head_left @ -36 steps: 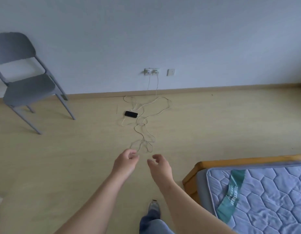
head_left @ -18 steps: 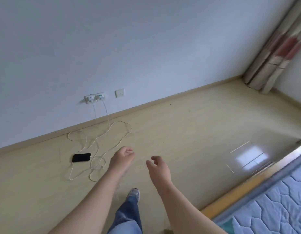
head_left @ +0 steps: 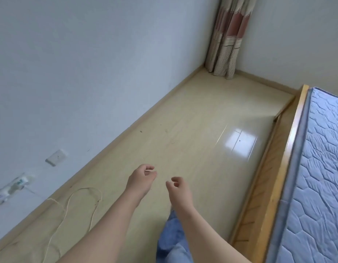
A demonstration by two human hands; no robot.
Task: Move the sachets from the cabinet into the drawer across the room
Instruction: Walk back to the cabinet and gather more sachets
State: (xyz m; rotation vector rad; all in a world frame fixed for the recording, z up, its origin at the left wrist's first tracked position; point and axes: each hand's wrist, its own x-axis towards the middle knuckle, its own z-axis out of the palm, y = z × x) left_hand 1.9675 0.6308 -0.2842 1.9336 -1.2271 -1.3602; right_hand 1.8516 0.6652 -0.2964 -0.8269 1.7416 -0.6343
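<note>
Two hands, left hand (head_left: 140,184) and right hand (head_left: 178,188), loosely curled over floor (head_left: 192,114), holding nothing visible. No sachets, cabinet or drawer in view. Likely light, limp, slick; pinch sealed edges.

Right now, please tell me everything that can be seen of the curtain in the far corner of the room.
The curtain hangs in the far corner, drawn together into a narrow bundle of vertical folds. It looks like soft cloth: cream and beige, with reddish-brown blocks higher up and small dark dots on the lower part. Its top is cut off by the picture's edge. Its hem reaches the pale floor or ends just above it; I cannot tell which.
</note>
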